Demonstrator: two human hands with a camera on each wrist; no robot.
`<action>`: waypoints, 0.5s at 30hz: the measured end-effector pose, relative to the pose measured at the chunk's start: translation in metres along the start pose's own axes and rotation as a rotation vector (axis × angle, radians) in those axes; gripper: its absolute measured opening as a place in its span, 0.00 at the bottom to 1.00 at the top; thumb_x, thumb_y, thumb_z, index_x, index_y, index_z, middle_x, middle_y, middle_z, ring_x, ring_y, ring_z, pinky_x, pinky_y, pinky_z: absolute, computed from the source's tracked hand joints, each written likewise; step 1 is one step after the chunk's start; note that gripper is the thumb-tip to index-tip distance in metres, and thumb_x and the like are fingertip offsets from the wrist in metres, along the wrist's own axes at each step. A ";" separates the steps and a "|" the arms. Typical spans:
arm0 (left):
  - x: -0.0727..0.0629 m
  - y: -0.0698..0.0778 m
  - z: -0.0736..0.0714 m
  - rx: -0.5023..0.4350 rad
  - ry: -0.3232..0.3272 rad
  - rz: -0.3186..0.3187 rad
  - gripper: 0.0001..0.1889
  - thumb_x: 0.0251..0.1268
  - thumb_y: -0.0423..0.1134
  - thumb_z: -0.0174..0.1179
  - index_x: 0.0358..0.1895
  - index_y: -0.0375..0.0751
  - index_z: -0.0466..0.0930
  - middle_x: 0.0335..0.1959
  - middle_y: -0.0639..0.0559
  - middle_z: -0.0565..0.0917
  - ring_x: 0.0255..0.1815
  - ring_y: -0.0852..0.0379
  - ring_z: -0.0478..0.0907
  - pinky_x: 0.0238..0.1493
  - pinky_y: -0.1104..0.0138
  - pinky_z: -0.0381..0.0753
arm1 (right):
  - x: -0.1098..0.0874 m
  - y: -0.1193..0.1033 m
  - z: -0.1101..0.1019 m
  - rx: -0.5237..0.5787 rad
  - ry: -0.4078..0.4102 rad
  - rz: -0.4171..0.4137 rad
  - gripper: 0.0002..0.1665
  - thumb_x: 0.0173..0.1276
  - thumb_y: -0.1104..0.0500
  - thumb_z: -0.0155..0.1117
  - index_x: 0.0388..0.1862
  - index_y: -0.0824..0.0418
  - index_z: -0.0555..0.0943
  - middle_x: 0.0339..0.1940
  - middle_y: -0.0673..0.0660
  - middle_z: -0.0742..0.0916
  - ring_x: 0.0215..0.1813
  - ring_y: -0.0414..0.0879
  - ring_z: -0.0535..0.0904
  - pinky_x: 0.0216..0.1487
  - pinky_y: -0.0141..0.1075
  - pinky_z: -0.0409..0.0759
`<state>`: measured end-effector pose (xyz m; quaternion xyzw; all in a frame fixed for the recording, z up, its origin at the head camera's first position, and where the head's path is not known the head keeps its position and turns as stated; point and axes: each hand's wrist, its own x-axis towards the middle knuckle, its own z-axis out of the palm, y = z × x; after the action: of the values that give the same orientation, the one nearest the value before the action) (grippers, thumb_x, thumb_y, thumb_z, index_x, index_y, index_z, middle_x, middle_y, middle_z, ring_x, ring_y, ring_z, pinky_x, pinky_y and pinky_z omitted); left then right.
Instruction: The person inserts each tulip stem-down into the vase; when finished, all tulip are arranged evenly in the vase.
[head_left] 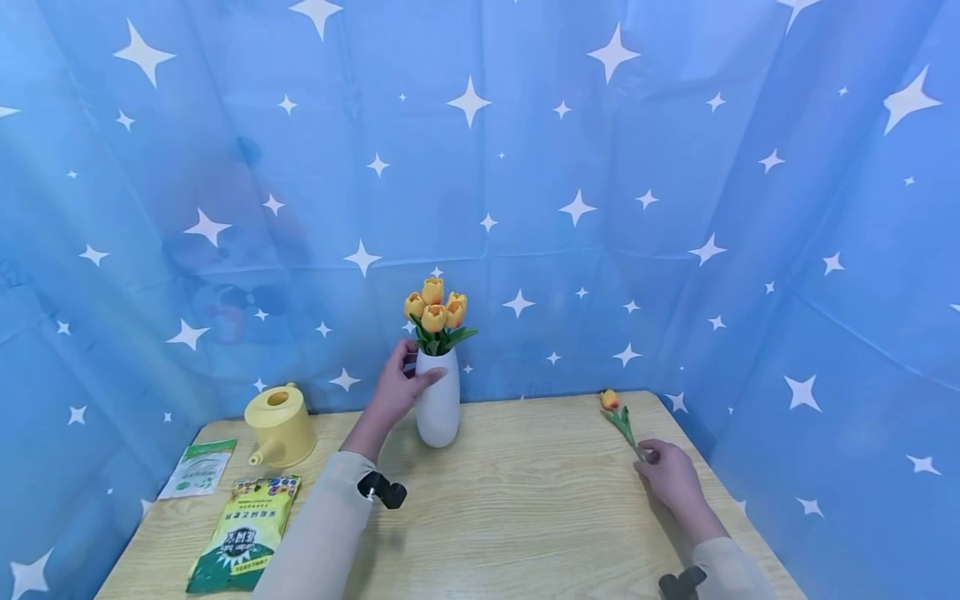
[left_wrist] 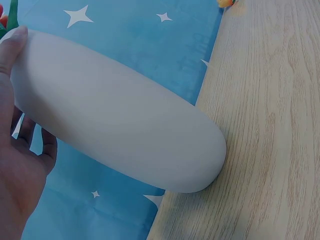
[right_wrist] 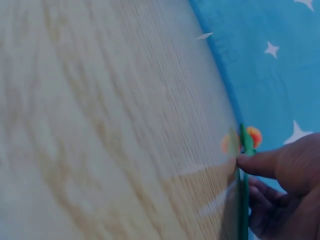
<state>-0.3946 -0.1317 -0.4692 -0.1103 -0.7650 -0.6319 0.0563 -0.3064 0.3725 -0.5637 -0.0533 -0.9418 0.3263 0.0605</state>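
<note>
A white vase (head_left: 438, 408) stands near the back of the table, holding several orange-yellow tulips (head_left: 433, 317) with green leaves. My left hand (head_left: 400, 385) grips it near the top, thumb on the front and fingers at the left and behind. In the left wrist view the smooth side of the vase (left_wrist: 120, 110) fills the middle, and its rim is mostly hidden by the thumb. Over at the right, my right hand (head_left: 672, 479) pinches the lower stem of a single tulip (head_left: 619, 422) low over the table. The right wrist view shows thumb and fingers at its green stem (right_wrist: 244, 210).
A yellow watering can (head_left: 281, 429) stands at the table's back left. In front of it lie a green-and-yellow bag (head_left: 246, 533) and a flat white-and-green packet (head_left: 198, 469). A blue curtain (head_left: 525, 167) with white stars hangs behind the wooden table (head_left: 517, 500) and along its sides.
</note>
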 end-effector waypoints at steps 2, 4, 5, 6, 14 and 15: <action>0.000 -0.001 0.000 -0.001 0.000 0.000 0.33 0.68 0.57 0.80 0.67 0.53 0.72 0.70 0.48 0.77 0.73 0.40 0.75 0.73 0.39 0.78 | -0.001 -0.002 0.000 0.012 -0.004 0.008 0.23 0.75 0.65 0.71 0.65 0.76 0.83 0.49 0.68 0.89 0.49 0.60 0.84 0.48 0.52 0.84; 0.001 -0.001 0.000 -0.003 0.001 -0.001 0.33 0.68 0.57 0.80 0.67 0.54 0.72 0.70 0.48 0.77 0.73 0.40 0.75 0.73 0.39 0.78 | -0.002 -0.003 -0.001 0.020 -0.001 0.006 0.20 0.75 0.66 0.70 0.62 0.76 0.84 0.50 0.70 0.89 0.51 0.62 0.85 0.49 0.53 0.85; 0.001 -0.002 0.000 -0.004 0.002 -0.002 0.33 0.67 0.57 0.80 0.67 0.54 0.72 0.70 0.48 0.78 0.73 0.40 0.75 0.73 0.39 0.78 | -0.002 -0.005 -0.001 0.026 0.002 0.007 0.19 0.75 0.66 0.69 0.61 0.76 0.85 0.50 0.70 0.89 0.51 0.62 0.85 0.49 0.54 0.85; 0.001 -0.002 0.000 -0.004 0.001 -0.003 0.34 0.67 0.57 0.80 0.68 0.54 0.72 0.70 0.48 0.78 0.73 0.40 0.75 0.73 0.39 0.78 | -0.003 -0.006 -0.001 0.034 0.005 0.010 0.18 0.74 0.67 0.69 0.59 0.76 0.86 0.50 0.70 0.90 0.51 0.63 0.85 0.49 0.54 0.85; 0.001 -0.001 0.000 0.001 -0.003 -0.013 0.35 0.67 0.58 0.80 0.68 0.53 0.71 0.71 0.47 0.77 0.75 0.39 0.74 0.74 0.38 0.77 | -0.006 -0.016 0.005 0.088 0.036 -0.007 0.17 0.70 0.68 0.68 0.55 0.75 0.87 0.41 0.62 0.89 0.42 0.53 0.83 0.40 0.41 0.80; 0.001 -0.001 0.000 0.001 -0.004 -0.015 0.35 0.67 0.58 0.80 0.68 0.53 0.71 0.72 0.47 0.77 0.75 0.39 0.74 0.74 0.38 0.77 | -0.006 -0.017 0.006 0.093 0.045 -0.013 0.16 0.70 0.68 0.68 0.55 0.74 0.87 0.39 0.61 0.89 0.40 0.52 0.82 0.38 0.40 0.80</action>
<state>-0.3953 -0.1319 -0.4699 -0.1058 -0.7662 -0.6319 0.0503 -0.3025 0.3548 -0.5584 -0.0517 -0.9244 0.3680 0.0860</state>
